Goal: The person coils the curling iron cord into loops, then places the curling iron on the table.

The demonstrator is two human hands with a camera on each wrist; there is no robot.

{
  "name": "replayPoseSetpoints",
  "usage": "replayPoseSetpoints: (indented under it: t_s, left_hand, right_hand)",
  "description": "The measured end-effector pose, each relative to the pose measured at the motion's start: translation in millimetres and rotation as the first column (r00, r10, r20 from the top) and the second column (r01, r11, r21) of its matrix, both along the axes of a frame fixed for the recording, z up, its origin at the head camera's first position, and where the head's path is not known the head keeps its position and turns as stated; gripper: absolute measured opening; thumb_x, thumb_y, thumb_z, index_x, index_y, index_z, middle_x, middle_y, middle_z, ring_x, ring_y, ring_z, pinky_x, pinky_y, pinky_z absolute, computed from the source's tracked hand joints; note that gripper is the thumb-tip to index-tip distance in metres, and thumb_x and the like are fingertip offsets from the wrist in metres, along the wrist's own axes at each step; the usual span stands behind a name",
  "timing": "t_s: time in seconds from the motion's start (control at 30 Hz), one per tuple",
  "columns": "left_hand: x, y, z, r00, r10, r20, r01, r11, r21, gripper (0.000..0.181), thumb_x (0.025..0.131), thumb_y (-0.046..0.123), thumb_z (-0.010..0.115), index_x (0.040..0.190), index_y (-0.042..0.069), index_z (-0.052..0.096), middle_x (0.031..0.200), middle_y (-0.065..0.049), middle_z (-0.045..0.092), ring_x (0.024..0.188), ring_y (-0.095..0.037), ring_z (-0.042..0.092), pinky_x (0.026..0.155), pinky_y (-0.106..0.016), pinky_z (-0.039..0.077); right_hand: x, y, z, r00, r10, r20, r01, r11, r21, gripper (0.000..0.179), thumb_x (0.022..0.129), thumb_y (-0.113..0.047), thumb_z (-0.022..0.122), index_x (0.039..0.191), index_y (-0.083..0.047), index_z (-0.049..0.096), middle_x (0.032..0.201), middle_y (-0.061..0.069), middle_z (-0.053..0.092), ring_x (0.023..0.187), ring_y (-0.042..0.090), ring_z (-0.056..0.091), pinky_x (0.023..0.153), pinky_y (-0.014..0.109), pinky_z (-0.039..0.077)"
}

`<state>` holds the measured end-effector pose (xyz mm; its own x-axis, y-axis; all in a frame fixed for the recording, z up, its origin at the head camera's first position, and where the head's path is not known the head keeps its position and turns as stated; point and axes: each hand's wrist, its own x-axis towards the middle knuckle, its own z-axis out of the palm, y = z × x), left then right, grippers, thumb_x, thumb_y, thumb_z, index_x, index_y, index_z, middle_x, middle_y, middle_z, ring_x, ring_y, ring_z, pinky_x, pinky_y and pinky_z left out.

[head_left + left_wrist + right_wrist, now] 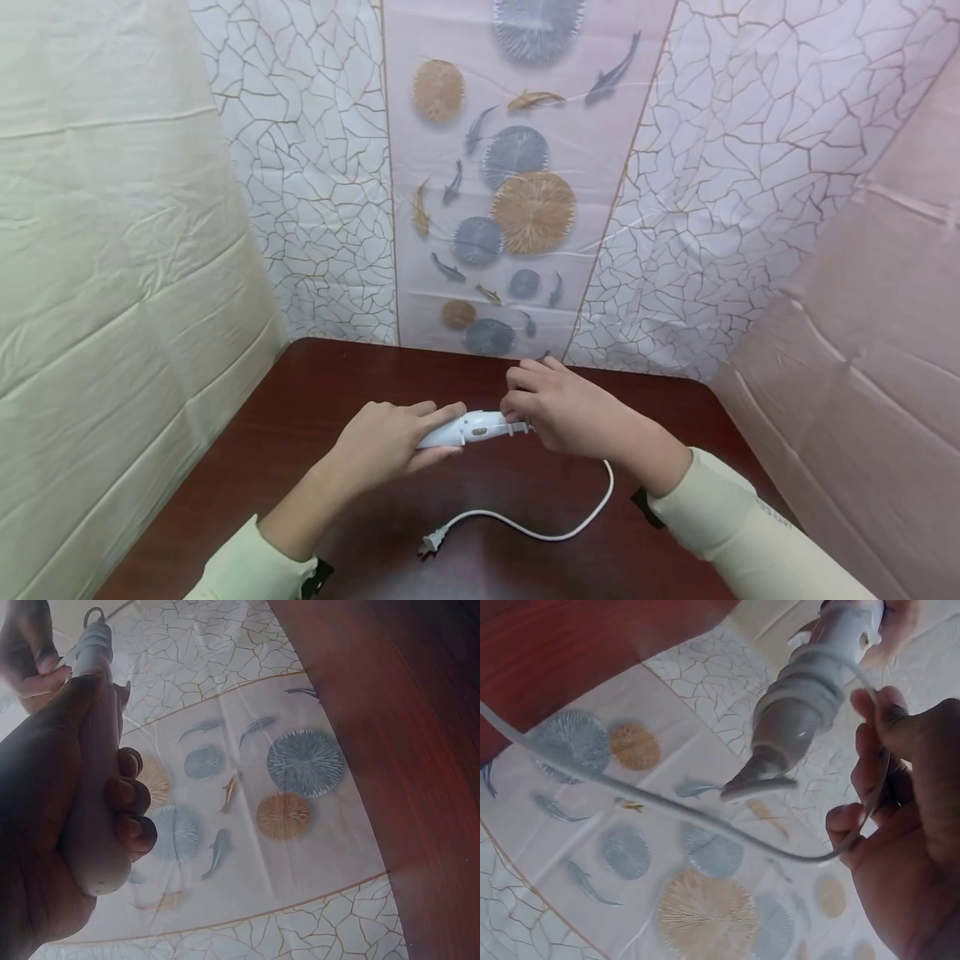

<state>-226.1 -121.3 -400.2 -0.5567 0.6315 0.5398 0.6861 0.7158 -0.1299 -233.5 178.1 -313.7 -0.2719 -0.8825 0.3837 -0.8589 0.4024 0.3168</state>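
Note:
My left hand [378, 442] grips a white corded handheld appliance [486, 426] with a small brownish button; its exact kind is unclear. In the left wrist view its rounded end [99, 859] lies in the palm, fingers curled round the body. The right hand [573, 410], at the other end, pinches the white cord [667, 804] between thumb and fingers. Several turns of cord wrap round the appliance's tapered end [791, 724] in the right wrist view. The cord's free length curves over the table to a two-pin plug [432, 542].
The dark red-brown table [352, 371] spans the area below the hands. Behind it hangs a patterned cloth [480, 275] with fish and round shapes. Pale cloth walls [112, 250] enclose the left and right sides.

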Motion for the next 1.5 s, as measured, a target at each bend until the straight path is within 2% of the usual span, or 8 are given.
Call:
replayPoseSetpoints:
  t_s: [0.13,0.3,0.53,0.9,1.13,1.2,1.33,1.5]
  left_hand:
    - [0.9,0.2,-0.2,1.000,-0.020,0.016,0.020,1.000,-0.001,0.055,0.099,0.061,0.076,0.147,0.034,0.070,0.100,0.012,0.076,0.052,-0.013,0.053,0.049,-0.029,0.041]
    - [0.3,-0.5,-2.0,0.999,-0.048,0.000,0.048,0.999,-0.004,0.055,0.100,0.062,0.074,0.147,0.035,0.070,0.100,0.014,0.075,0.052,-0.011,0.051,0.049,-0.029,0.042]
    - [0.3,-2.3,-2.8,0.994,-0.094,-0.056,0.094,0.996,-0.006,0.054,0.098,0.061,0.077,0.145,0.034,0.071,0.092,0.014,0.070,0.049,-0.010,0.043,0.047,-0.029,0.039]
    - [3.6,-0.2,-2.2,0.978,-0.145,-0.152,0.141,0.989,-0.036,0.055,0.096,0.062,0.078,0.143,0.033,0.073,0.091,0.013,0.068,0.048,-0.010,0.043,0.047,-0.030,0.041]
    - [2.4,0.9,-4.4,0.968,-0.176,-0.180,0.174,0.984,-0.029,0.056,0.094,0.061,0.081,0.142,0.033,0.073,0.091,0.014,0.067,0.050,-0.009,0.046,0.047,-0.029,0.042]
    - [1.7,1.5,-4.7,0.965,-0.181,-0.189,0.180,0.983,-0.026,0.057,0.093,0.060,0.082,0.142,0.033,0.073,0.092,0.014,0.068,0.051,-0.009,0.047,0.047,-0.029,0.042]
    - [0.9,2.5,-4.3,0.963,-0.180,-0.202,0.178,0.984,-0.025,0.058,0.093,0.061,0.083,0.142,0.033,0.073,0.092,0.014,0.068,0.051,-0.009,0.049,0.047,-0.029,0.042]
    - [1.8,3.5,-1.4,0.962,-0.177,-0.209,0.176,0.984,-0.023,0.058,0.093,0.060,0.083,0.143,0.033,0.072,0.093,0.013,0.068,0.051,-0.009,0.051,0.046,-0.030,0.042]
  right_hand:
    - [-5.3,1.2,1.4,0.980,0.048,0.194,-0.036,0.997,-0.068,0.024,0.091,0.000,0.081,0.103,-0.019,0.075,0.098,-0.010,0.066,0.096,0.011,0.061,0.081,0.031,0.041]
    - [-12.4,-1.5,3.7,0.941,0.114,0.318,-0.080,0.990,-0.118,0.019,0.097,0.000,0.076,0.104,-0.018,0.073,0.100,-0.010,0.070,0.095,0.009,0.064,0.084,0.033,0.048]
    - [-19.3,-6.0,9.8,0.857,0.161,0.490,-0.097,0.983,-0.155,0.019,0.096,0.000,0.080,0.105,-0.016,0.074,0.101,-0.006,0.077,0.095,0.008,0.070,0.086,0.031,0.059]
    - [-29.9,-1.6,7.6,0.650,0.032,0.760,0.099,0.987,-0.127,0.018,0.097,-0.019,0.086,0.109,-0.021,0.072,0.095,-0.008,0.073,0.090,0.007,0.069,0.084,0.029,0.059]
    - [-41.3,3.7,-6.8,0.460,0.073,0.885,0.187,0.966,-0.176,0.016,0.092,-0.018,0.089,0.094,-0.016,0.074,0.088,-0.005,0.071,0.077,0.009,0.064,0.072,0.026,0.054]
    - [-45.0,6.2,-13.2,0.421,0.101,0.902,0.198,0.960,-0.199,0.015,0.092,-0.016,0.089,0.094,-0.015,0.074,0.086,-0.004,0.071,0.073,0.007,0.061,0.068,0.025,0.052]
    - [-49.3,10.7,-24.9,0.362,0.150,0.920,0.219,0.946,-0.240,0.011,0.095,-0.011,0.087,0.095,-0.012,0.076,0.085,-0.003,0.071,0.070,0.006,0.057,0.065,0.023,0.049]
    - [-52.3,14.2,-34.8,0.328,0.187,0.926,0.244,0.930,-0.274,0.006,0.099,-0.010,0.082,0.098,-0.008,0.076,0.087,-0.005,0.073,0.072,0.005,0.058,0.067,0.023,0.050]
